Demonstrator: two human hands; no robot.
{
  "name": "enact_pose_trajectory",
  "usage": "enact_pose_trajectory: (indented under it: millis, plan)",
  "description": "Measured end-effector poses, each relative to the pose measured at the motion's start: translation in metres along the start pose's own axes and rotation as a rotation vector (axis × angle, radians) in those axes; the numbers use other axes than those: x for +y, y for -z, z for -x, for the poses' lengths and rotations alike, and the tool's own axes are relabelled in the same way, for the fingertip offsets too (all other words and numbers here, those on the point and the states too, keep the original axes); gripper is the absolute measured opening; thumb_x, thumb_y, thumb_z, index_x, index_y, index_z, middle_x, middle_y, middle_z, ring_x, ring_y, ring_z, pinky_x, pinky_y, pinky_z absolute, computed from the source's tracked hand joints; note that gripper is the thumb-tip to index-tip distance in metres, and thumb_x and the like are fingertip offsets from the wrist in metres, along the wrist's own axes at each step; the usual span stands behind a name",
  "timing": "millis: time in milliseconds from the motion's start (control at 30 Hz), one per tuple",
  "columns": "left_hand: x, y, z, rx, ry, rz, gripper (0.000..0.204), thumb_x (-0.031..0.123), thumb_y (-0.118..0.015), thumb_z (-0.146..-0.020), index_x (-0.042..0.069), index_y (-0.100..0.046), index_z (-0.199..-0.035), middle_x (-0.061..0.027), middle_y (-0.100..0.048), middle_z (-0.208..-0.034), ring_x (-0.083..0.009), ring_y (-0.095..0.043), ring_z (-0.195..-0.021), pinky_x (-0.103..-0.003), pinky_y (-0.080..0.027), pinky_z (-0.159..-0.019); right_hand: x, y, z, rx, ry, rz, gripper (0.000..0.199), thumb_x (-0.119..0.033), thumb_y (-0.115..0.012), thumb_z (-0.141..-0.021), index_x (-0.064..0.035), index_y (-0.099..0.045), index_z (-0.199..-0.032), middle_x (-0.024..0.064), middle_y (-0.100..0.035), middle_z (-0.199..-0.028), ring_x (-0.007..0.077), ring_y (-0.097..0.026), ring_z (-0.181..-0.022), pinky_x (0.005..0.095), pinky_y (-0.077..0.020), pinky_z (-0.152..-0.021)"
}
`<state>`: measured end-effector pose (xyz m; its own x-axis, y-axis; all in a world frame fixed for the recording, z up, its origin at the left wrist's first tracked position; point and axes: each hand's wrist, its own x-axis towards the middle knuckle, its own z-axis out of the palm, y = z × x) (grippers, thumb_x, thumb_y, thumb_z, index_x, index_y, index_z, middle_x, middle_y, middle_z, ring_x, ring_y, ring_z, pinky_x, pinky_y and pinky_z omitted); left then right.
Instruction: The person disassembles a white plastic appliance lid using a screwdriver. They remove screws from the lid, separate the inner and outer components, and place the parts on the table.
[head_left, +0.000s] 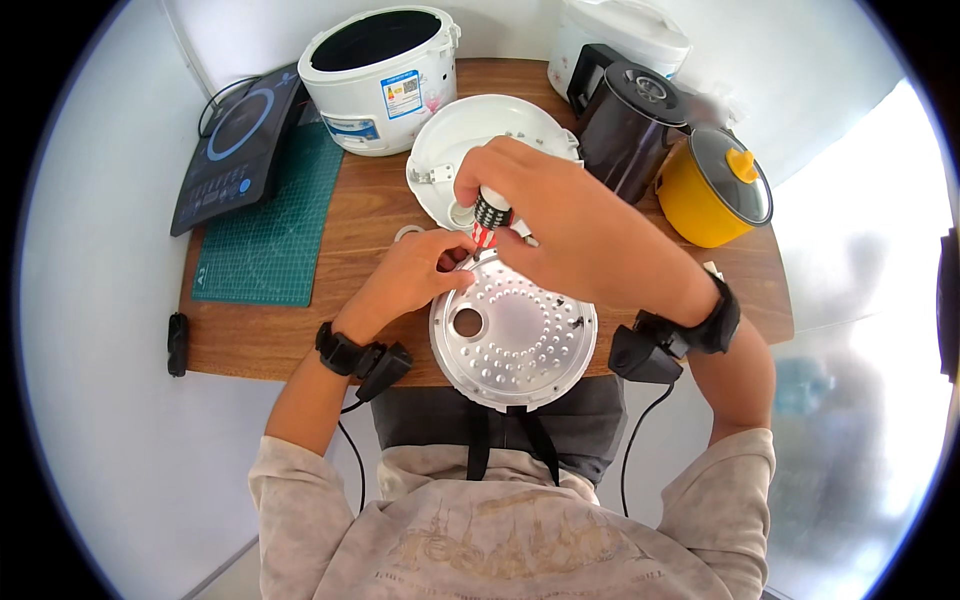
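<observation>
In front of me a round silver metal plate (516,322), dotted with dimples and pierced by one large hole, lies at the table's front edge and juts past it. My right hand (540,205) grips a screwdriver (491,212) with a black, white and red handle. It points down at the plate's far left rim. Beside its tip, my left hand (415,268) has thumb and fingers pinched at that rim; whatever they hold is too small to tell. Just beyond lies a white round lid shell (470,125), its inside facing up, partly covered by my right hand.
A white rice cooker body (345,90) stands at the back left. Left of it, an induction cooker (240,145) rests on a green cutting mat (262,258). At the back right are a dark kettle (628,130), a yellow pot (700,205) and another white appliance (625,30).
</observation>
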<state>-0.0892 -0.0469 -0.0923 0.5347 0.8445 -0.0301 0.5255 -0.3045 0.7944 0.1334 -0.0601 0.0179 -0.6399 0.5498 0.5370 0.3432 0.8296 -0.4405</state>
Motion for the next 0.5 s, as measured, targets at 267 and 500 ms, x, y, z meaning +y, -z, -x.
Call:
enact_pose_trajectory:
  millis: [267,500]
  plan:
    - [0.003,0.0,0.001,0.024,0.013,0.028,0.036,0.015,-0.08,-0.083,0.005,-0.071,-0.116,-0.0099,-0.074,-0.094,-0.0198,-0.069,-0.084,-0.033,-0.056,-0.08,-0.033,0.005,-0.015,-0.161,-0.415,0.615,0.036,-0.02,-0.076,-0.088,-0.0029,-0.052,-0.11,0.0156,-0.063,-0.101,0.0355,-0.065,-0.076,0.041,-0.0529,-0.065]
    - [0.005,0.0,0.002,-0.003,-0.015,0.065,0.034,0.016,-0.079,-0.084,0.005,-0.071,-0.115,-0.0099,-0.074,-0.096,-0.0195,-0.069,-0.085,-0.032,-0.056,-0.08,-0.019,0.007,-0.003,0.033,-0.072,0.076,0.036,-0.013,-0.073,-0.088,-0.004,-0.05,-0.114,0.0147,-0.062,-0.098,0.0342,-0.066,-0.078,0.0413,-0.0536,-0.067]
